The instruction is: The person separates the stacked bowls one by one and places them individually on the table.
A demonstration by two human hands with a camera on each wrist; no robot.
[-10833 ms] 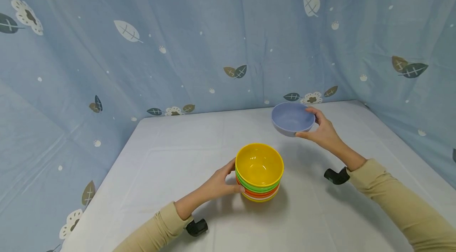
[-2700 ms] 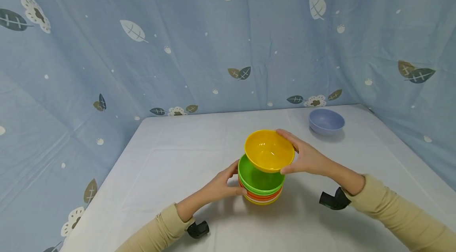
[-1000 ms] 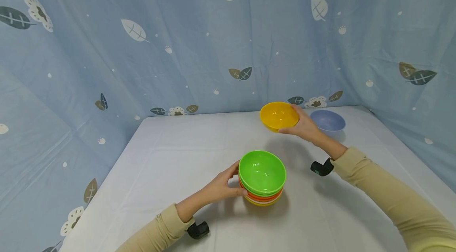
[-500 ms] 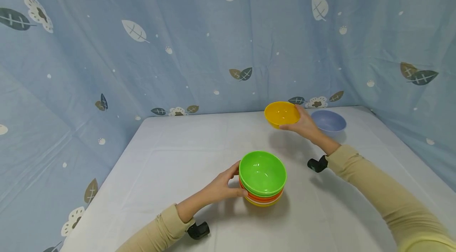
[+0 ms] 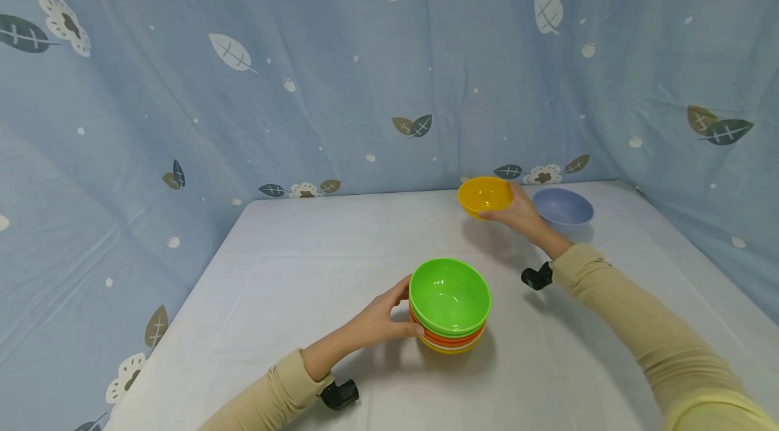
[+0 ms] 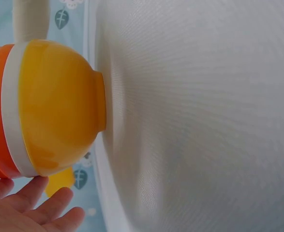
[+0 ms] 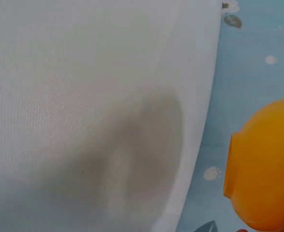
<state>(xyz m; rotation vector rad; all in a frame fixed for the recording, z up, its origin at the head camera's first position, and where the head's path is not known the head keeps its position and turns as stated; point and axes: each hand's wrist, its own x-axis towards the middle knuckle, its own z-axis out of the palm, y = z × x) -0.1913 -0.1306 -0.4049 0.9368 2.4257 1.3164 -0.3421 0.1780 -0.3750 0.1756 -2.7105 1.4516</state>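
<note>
Toward the back of the table, my right hand (image 5: 517, 211) grips a yellow bowl (image 5: 483, 194) by its right side, thumb in front and fingers behind. The same yellow bowl (image 7: 267, 169) hangs above the cloth in the right wrist view, its shadow apart from it. My left hand (image 5: 380, 317) holds the left side of a stack of bowls (image 5: 449, 336) that stands on the table. A green bowl (image 5: 449, 296) tops the stack, with orange and white rims below. The lowest bowl (image 6: 59, 106) is yellow; fingertips meet the stack's side in the left wrist view.
A periwinkle-blue bowl (image 5: 562, 208) stands at the back right, just beyond my right hand. White cloth covers the table (image 5: 304, 268). A blue curtain (image 5: 274, 126) with leaves and flowers hangs behind it. A black wrist device (image 5: 341, 394) is at each sleeve.
The blue bowl was set down at the back right. My right hand lifted the yellow bowl off the stack, uncovering the green one, and carried it back and rightward. The left hand stayed.
</note>
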